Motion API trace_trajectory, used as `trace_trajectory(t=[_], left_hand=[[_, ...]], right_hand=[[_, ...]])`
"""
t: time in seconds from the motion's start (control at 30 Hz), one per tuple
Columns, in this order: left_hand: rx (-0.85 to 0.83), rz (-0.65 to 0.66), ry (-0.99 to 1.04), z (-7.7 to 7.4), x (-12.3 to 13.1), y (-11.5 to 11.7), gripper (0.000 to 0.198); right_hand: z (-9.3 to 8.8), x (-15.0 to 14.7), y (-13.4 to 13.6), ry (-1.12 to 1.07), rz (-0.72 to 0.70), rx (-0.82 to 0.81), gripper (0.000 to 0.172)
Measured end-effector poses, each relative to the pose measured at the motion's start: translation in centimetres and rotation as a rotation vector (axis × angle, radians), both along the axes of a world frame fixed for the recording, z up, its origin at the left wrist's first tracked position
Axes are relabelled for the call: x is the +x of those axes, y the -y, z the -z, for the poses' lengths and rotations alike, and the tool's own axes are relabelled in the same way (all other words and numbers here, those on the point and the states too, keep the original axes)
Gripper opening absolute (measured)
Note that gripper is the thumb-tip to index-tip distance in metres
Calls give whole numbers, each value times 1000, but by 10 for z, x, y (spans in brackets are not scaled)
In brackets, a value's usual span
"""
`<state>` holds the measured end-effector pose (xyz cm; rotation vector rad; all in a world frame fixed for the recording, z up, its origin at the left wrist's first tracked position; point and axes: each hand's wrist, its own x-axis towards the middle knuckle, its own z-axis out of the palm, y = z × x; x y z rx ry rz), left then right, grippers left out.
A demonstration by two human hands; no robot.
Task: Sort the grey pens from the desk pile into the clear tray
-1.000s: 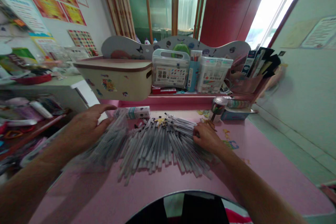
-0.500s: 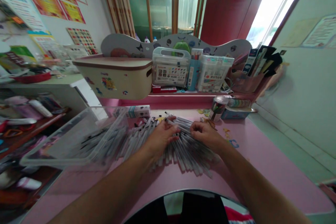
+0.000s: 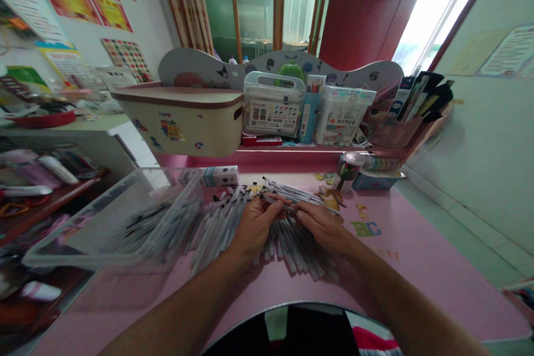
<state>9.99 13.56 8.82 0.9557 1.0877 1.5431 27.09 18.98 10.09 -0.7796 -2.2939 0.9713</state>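
Observation:
In the head view, my left hand (image 3: 257, 223) pinches a slim pen (image 3: 278, 201) between thumb and fingers, its dark end pointing up and left. My right hand (image 3: 320, 225) closes on the pen's other end, partly hiding it. Beneath both hands a fan of clear-barrelled pens (image 3: 294, 247) spreads toward me. More pens (image 3: 223, 222) lie left of my left hand, and a few white pens (image 3: 296, 193) lie beyond the hands. Small black pieces, perhaps caps (image 3: 221, 196), are scattered behind the left-hand pile.
A clear plastic bin (image 3: 85, 258) holding more pens stands at the left. Behind the pens lie a small white box (image 3: 219, 176), a can (image 3: 348, 171) and a blue box (image 3: 375, 181). The pink desk (image 3: 438, 283) carries a shelf with a lidded cream bin (image 3: 187, 125) and marker cases (image 3: 273, 111).
My hands have come together over the pens. The right hand has moved slightly left and now grips the same pen as the left; the camera view has shifted a little.

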Motion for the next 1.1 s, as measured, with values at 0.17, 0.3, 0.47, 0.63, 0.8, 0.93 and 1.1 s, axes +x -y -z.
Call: trace_trajectory(t=[0.17,0.3,0.47,0.63,0.8,0.93,1.1], left_hand=[[61,7,-118,-1,-4,3,15],[64,59,-96,-1,-7,2,15],[55,74,-60,0,-9,1,15],[56,66,-54,-2,-9,3,15],[67,42,-51,-6,-12,2,15],[21,-30,104,-7,-19,-2,38],[-156,220,302,-4,-25,-2,41]], right_hand=[[5,-1,1,14,-27,45,22],[0,-3,3,-30,-95,-10,23],[2,-5,3,-80,-118,-76,28],[6,-6,1,-110,-108,-132,32],[9,-3,-3,-123,-117,-170,31],[12,1,-11,-140,64,-199,27],[18,2,-18,-237,167,-324,20]])
